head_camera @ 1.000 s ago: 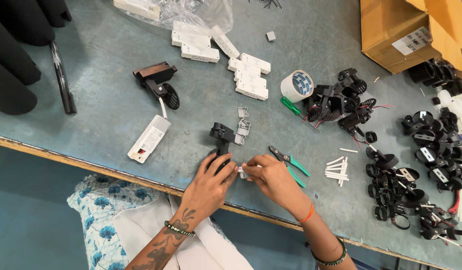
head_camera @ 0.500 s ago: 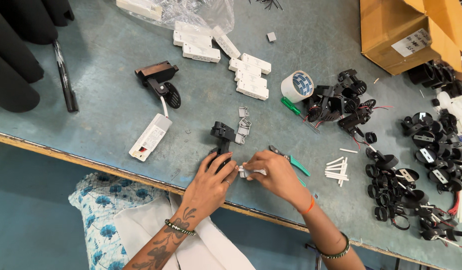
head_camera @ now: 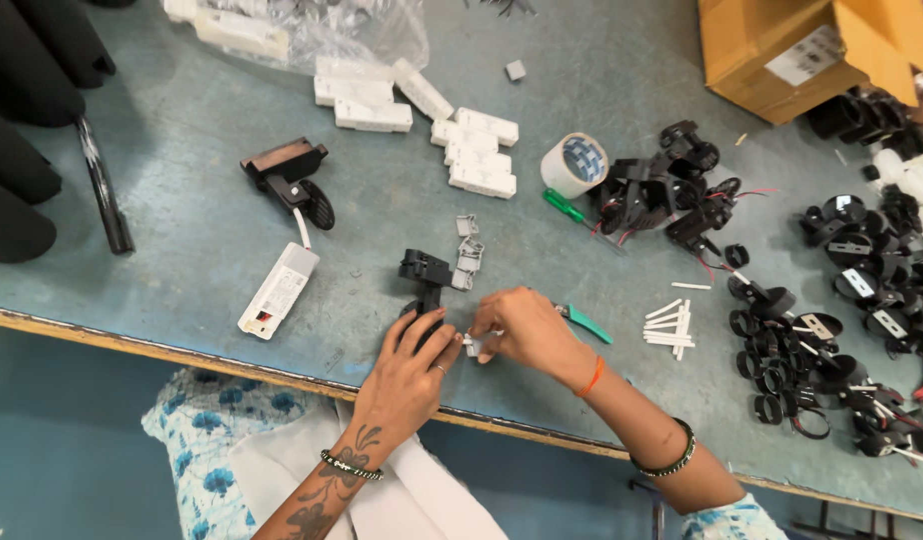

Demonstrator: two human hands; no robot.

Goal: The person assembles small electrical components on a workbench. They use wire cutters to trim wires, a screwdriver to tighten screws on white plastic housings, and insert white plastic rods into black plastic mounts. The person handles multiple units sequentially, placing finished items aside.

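Observation:
My left hand grips a black plastic part that stands up from the table near the front edge. My right hand pinches a small white connector piece right beside the left fingers. Both hands meet over the grey-blue table. Green-handled cutters lie just behind my right hand. Small grey clips sit next to the black part.
A white driver box with a black lamp fitting lies left. White blocks, a tape roll, wired black parts and several black rings fill the right. White sticks lie close. A cardboard box stands back right.
Both hands stay together at the front edge. My right hand has shifted slightly over the white piece; the rest lies as before.

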